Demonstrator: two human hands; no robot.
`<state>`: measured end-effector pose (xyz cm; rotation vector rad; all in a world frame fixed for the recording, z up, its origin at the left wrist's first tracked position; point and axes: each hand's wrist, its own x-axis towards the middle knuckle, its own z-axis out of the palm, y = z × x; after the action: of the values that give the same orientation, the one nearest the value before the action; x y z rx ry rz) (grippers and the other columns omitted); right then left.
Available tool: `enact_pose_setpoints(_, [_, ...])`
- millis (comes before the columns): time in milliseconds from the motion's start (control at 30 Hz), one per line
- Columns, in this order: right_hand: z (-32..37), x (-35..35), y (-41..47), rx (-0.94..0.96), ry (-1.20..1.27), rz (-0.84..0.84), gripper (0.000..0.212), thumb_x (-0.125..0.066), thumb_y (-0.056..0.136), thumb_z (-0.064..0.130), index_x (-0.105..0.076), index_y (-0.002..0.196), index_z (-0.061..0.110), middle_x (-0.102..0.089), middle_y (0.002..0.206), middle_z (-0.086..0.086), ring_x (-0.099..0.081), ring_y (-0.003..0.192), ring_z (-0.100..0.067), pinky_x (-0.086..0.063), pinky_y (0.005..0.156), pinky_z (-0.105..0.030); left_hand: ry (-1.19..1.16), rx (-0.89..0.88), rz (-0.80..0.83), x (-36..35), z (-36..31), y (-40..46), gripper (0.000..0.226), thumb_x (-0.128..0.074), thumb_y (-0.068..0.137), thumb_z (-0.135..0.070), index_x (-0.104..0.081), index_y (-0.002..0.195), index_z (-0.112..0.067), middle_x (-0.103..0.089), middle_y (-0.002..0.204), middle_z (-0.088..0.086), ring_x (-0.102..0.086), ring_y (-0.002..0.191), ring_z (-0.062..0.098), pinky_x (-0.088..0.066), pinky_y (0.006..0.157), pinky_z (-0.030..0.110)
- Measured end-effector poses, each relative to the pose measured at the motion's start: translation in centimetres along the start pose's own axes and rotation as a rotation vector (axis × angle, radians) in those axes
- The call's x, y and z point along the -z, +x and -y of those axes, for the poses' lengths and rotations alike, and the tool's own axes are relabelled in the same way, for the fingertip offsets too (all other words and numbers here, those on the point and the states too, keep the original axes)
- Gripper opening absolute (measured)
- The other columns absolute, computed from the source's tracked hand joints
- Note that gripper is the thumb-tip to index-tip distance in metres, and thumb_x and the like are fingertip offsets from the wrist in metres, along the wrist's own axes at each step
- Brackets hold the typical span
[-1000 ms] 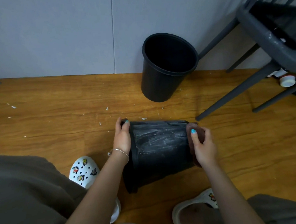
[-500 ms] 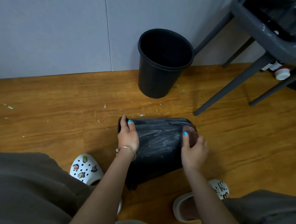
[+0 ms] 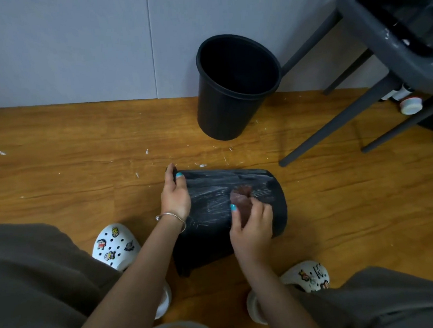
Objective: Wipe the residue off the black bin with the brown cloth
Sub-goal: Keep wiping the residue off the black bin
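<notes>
A black bin (image 3: 212,189) lies on its side on the wooden floor between my feet, its side streaked with whitish residue. My left hand (image 3: 174,194) grips the bin's rim at its left end, thumb over the edge. My right hand (image 3: 252,225) holds a bunched brown cloth (image 3: 240,196) and presses it against the middle of the bin's upper side. Part of the cloth is hidden under my fingers.
A second black bin (image 3: 227,92) stands upright by the grey wall behind. A dark grey chair (image 3: 381,52) stands at the right, its legs reaching onto the floor (image 3: 58,161). White flecks litter the floor. My white clogs (image 3: 114,246) flank the lying bin.
My right hand has slid the cloth leftward from the bin's right end to its middle. My left hand keeps its grip on the rim.
</notes>
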<state>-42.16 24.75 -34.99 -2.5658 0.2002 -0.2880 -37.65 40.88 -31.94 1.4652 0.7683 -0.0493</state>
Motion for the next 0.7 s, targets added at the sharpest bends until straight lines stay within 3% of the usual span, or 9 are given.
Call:
enact_pose_setpoints(100, [-2.8,1.3,1.7,0.189,-0.154,0.131,0.04,-0.058,0.088,0.036,-0.055,0.117,0.008,-0.051,0.104,-0.007,-0.052,0.088,-0.016,-0.049,0.068,-0.027,0.003,0.007,0.028,0.2,0.0,0.2,0.047,-0.036,0.102,-0.022,-0.029,0.148,-0.028,-0.052,0.09,-0.011,-0.038,0.055,0.008,-0.035,0.039,0.011])
enact_pose_setpoints(167, [-4.1,2.0,3.0,0.028,-0.173,0.068,0.036,-0.058,0.09,0.032,-0.053,0.117,0.008,-0.052,0.105,-0.01,-0.055,0.09,-0.022,-0.048,0.068,-0.029,-0.001,0.014,0.023,0.1,-0.1,0.4,0.047,-0.037,0.102,-0.021,-0.029,0.148,-0.026,-0.055,0.097,-0.005,-0.037,0.054,0.008,-0.035,0.04,0.01])
enact_pose_setpoints(233, [-2.3,1.4,2.8,-0.181,-0.124,-0.048,0.035,-0.056,0.091,0.034,-0.051,0.115,0.009,-0.052,0.106,-0.01,-0.055,0.091,-0.024,-0.043,0.066,-0.027,-0.018,0.012,0.005,-0.2,-0.2,0.7,0.047,-0.037,0.102,-0.021,-0.03,0.148,-0.026,-0.054,0.09,-0.009,-0.039,0.056,0.009,-0.035,0.04,0.009])
enact_pose_setpoints(267, [-0.4,0.5,1.8,-0.197,-0.124,-0.053,0.037,-0.054,0.089,0.037,-0.051,0.116,0.011,-0.051,0.108,-0.008,-0.054,0.092,-0.021,-0.043,0.067,-0.025,-0.023,0.013,-0.006,-0.3,-0.2,0.8,0.046,-0.037,0.102,-0.021,-0.031,0.148,-0.026,-0.051,0.085,-0.013,-0.039,0.057,0.009,-0.035,0.041,0.008])
enact_pose_setpoints(367, [4.3,-0.9,-2.2,0.043,-0.14,0.111,0.049,-0.047,0.082,0.046,-0.05,0.122,0.018,-0.046,0.113,-0.002,-0.05,0.095,-0.013,-0.05,0.075,-0.026,-0.022,0.007,-0.02,-0.1,0.2,1.1,0.046,-0.037,0.102,-0.021,-0.032,0.147,-0.026,-0.052,0.079,-0.01,-0.036,0.054,0.01,-0.033,0.039,0.01])
enact_pose_setpoints(467, [2.1,0.0,-1.5,0.197,-0.162,0.219,0.051,-0.05,0.084,0.046,-0.049,0.126,0.016,-0.047,0.113,-0.003,-0.052,0.094,-0.013,-0.051,0.075,-0.026,-0.022,0.007,-0.008,0.0,0.3,0.9,0.045,-0.036,0.102,-0.019,-0.032,0.147,-0.025,-0.052,0.076,-0.003,-0.034,0.051,0.009,-0.032,0.037,0.012])
enact_pose_setpoints(567, [-1.0,1.1,0.9,0.002,-0.177,0.106,0.047,-0.048,0.089,0.044,-0.048,0.124,0.013,-0.05,0.111,-0.007,-0.057,0.086,-0.016,-0.05,0.063,-0.024,-0.028,-0.002,-0.014,-0.2,0.5,0.9,0.045,-0.036,0.102,-0.02,-0.032,0.147,-0.026,-0.052,0.074,-0.003,-0.035,0.05,0.008,-0.034,0.039,0.013])
enact_pose_setpoints(633, [0.2,0.6,0.7,-0.147,-0.143,0.039,0.044,-0.051,0.09,0.042,-0.047,0.123,0.012,-0.05,0.111,-0.008,-0.055,0.083,-0.015,-0.05,0.06,-0.024,-0.009,-0.014,-0.031,-0.4,0.6,1.1,0.046,-0.036,0.102,-0.021,-0.031,0.147,-0.026,-0.059,0.086,0.002,-0.038,0.051,0.008,-0.038,0.045,0.015])
enact_pose_setpoints(700, [2.9,0.0,-0.9,-0.09,-0.11,0.095,0.046,-0.046,0.09,0.048,-0.046,0.122,0.016,-0.046,0.112,-0.004,-0.053,0.086,-0.013,-0.053,0.064,-0.025,0.006,-0.014,-0.048,-0.5,0.7,1.1,0.045,-0.036,0.102,-0.021,-0.031,0.147,-0.026,-0.063,0.104,0.008,-0.04,0.054,0.008,-0.045,0.057,0.02])
